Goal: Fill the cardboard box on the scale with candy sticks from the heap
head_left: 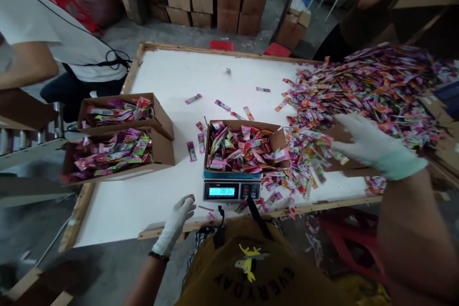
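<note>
Head view: two gloved hands [174, 224] [376, 146], three cardboard boxes [163, 122] [164, 153] [278, 141]

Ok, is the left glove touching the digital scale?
Apart: the head view shows the left glove at the table's near edge, with bare white tabletop plainly between it and the digital scale.

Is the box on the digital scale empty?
No, the cardboard box sitting on the digital scale is filled with colourful wrapped packets.
</note>
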Available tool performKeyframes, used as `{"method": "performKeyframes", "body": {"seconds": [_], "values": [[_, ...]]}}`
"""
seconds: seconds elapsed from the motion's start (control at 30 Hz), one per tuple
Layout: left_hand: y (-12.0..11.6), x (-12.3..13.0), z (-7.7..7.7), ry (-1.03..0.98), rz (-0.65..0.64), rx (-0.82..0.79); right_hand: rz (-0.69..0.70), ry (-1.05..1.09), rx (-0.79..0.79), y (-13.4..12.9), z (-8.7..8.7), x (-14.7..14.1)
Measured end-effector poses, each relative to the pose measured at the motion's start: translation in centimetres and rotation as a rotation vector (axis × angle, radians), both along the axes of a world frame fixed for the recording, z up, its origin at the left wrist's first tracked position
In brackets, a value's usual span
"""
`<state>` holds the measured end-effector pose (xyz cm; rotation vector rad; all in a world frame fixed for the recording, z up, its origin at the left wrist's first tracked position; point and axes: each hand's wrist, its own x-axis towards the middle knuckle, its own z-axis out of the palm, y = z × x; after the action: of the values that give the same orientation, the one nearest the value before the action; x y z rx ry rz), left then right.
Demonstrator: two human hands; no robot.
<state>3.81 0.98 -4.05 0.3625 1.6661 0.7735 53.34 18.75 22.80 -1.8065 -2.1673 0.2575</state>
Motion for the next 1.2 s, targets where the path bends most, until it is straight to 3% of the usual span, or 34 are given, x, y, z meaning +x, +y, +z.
{"method": "performKeyframes", "body": {"seconds": [0.17, 0.27, 0.4, 0.5, 0.6, 0.7, 0.77, 0.93, 1.07, 1.13, 1.2], "values": [[0.4, 0.1, 0.1, 0.008, -0.010, -0.016, 0.201, 0.223, -0.155, 0.7, -1.5, -8.7], [0.2, 0.1, 0.0, -0.002, -0.001, -0.014, 0.388, 0.181, -0.304, 1.8, -3.1, -14.6], [-1.3, -0.3, -0.2, -0.007, -0.007, 0.007, 0.533, 0.060, -0.522, 2.4, -5.4, -21.2], [-2.7, -0.7, -0.7, -0.010, -0.017, 0.031, 0.642, 0.121, -0.453, 2.1, -6.7, -24.6], [-3.6, -1.1, -1.3, 0.005, 0.011, 0.009, 0.721, 0.290, -0.319, 2.3, -7.2, -25.9], [-3.9, -1.2, -1.4, 0.033, 0.035, -0.011, 0.686, 0.355, -0.276, 3.0, -6.5, -25.0], [-3.7, -1.1, -1.0, 0.030, 0.042, 0.001, 0.618, 0.383, -0.234, 3.2, -5.2, -23.0], [-3.0, -0.5, 0.3, -0.012, 0.055, 0.002, 0.414, 0.471, -0.162, 1.4, 0.4, -13.6], [-2.0, 0.0, 0.8, -0.018, 0.058, 0.000, 0.223, 0.131, 0.007, -0.8, 3.6, -6.2], [-1.2, 0.1, 1.1, -0.020, 0.055, 0.010, 0.169, 0.027, 0.055, -1.6, 3.9, -5.2], [-0.1, 0.1, 1.5, -0.011, 0.050, 0.030, 0.195, 0.075, 0.008, -2.1, 3.3, -6.9]]}}
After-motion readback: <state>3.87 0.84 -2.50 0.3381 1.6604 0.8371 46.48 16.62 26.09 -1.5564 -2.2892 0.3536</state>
